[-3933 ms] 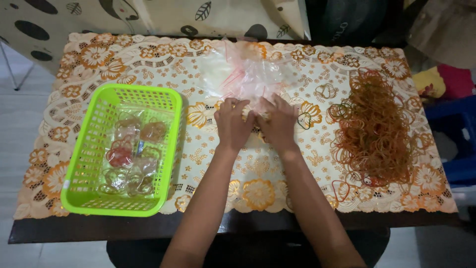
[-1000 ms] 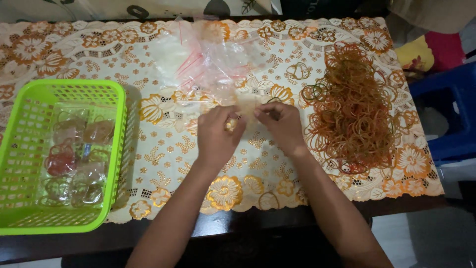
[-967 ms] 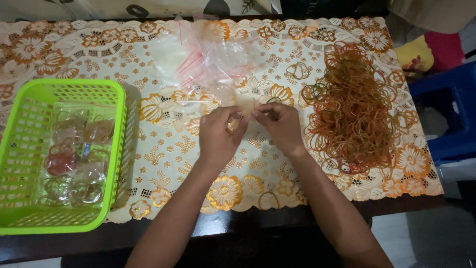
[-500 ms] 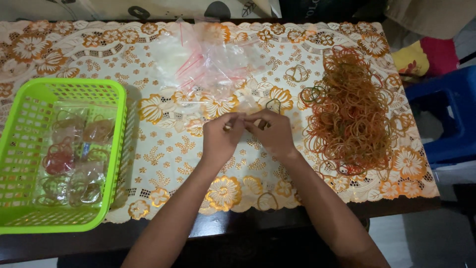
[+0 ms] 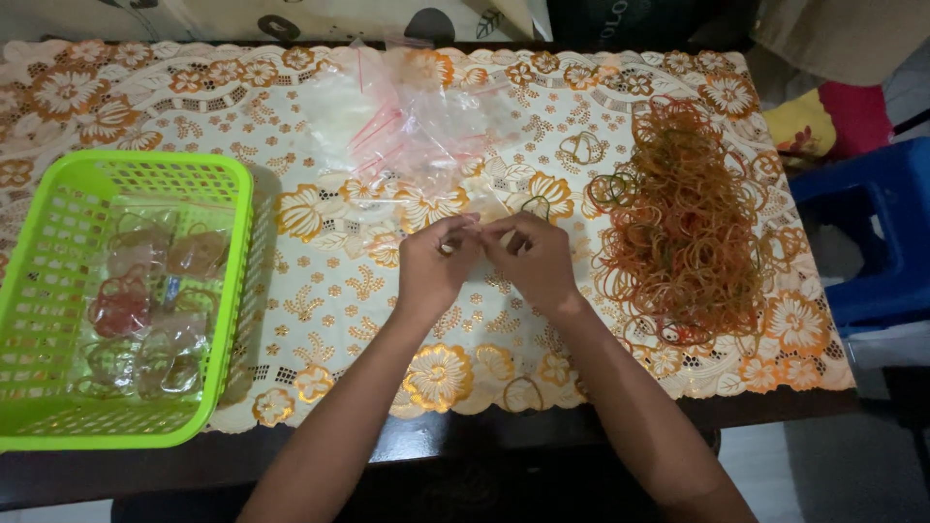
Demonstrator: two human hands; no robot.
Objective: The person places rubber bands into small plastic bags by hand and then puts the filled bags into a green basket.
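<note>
A: What are the hands doing?

B: The left hand [image 5: 433, 266] and right hand [image 5: 533, 261] are meeting near the middle of the table [image 5: 581, 426], fingertips pinched together on something small and clear. It looks like a little plastic bag [image 5: 481, 225], though it is mostly hidden by the fingers.

A: Which step does that look like?

B: Probably closing or filling the bag. What the next move calls for is a steady pinch along its top edge.

A: What is lying around them?

B: A loose pile of rubber bands [image 5: 683, 232], orange-brown with a few green, is spreading toward the right edge. Empty clear bags [image 5: 407, 121] with red strips are lying near the far edge. A green basket [image 5: 58, 426] at the left edge is holding filled bags.
</note>
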